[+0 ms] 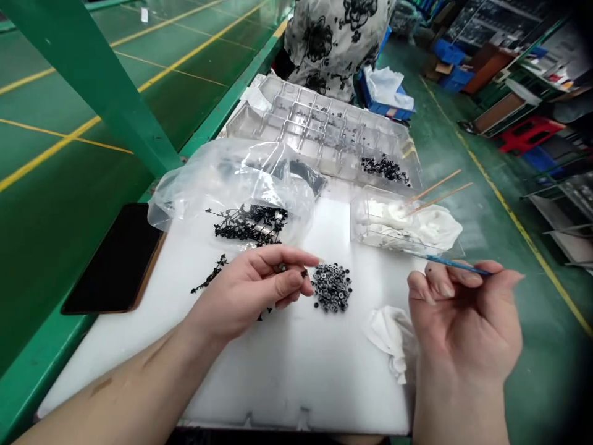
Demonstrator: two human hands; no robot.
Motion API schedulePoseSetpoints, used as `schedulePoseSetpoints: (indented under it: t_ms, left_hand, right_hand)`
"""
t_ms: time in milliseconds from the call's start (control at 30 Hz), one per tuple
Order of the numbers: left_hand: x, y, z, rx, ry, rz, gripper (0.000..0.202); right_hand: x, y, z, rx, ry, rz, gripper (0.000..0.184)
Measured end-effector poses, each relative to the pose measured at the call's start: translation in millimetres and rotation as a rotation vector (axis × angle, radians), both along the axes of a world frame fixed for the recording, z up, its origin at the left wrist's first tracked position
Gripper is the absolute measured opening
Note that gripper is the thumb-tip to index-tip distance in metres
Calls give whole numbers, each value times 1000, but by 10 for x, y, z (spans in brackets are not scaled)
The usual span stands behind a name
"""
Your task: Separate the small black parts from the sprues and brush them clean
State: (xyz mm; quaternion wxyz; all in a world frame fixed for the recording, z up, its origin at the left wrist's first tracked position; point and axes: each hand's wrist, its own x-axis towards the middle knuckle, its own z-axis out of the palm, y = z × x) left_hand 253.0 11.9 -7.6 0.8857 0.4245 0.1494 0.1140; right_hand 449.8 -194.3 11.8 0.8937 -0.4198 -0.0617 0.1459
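Observation:
My left hand (269,278) is closed in a pinch on a small black part (304,273), held between thumb and fingertips. Just beyond those fingertips lies a heap of small black and grey rings (332,287) on the white tabletop (296,371). My right hand (463,315), palm up, grips a thin blue stick (456,264) whose tip points left over a clear box (359,225). Black branched plastic pieces (250,224) spill from a clear plastic bag (199,185) behind my left hand. Another branched piece (210,275) rests beside my left wrist.
White cloth (435,225) and two thin orange sticks (435,185) are in the clear box. A crumpled white cloth (391,337) lies by my right wrist. Farther back is a clear compartment tray (319,161); a person (338,43) is behind it. A dark phone-like slab (113,256) is at left.

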Motion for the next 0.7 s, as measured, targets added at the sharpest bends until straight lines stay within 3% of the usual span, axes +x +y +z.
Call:
schedulePoseSetpoints:
  t_ms: [300,533,700]
  left_hand:
    - [-2,-26,83,-217,45,-102,27]
    - [19,-65,111,-105,100,-48,38]
    - [91,-99,269,-84,85,-65,36]
  right_hand:
    - [10,73,-44,-5,29,17,32]
    - [1,89,-59,-10,-6,22,29]
    - [-11,109,-64,1,7,34,29]
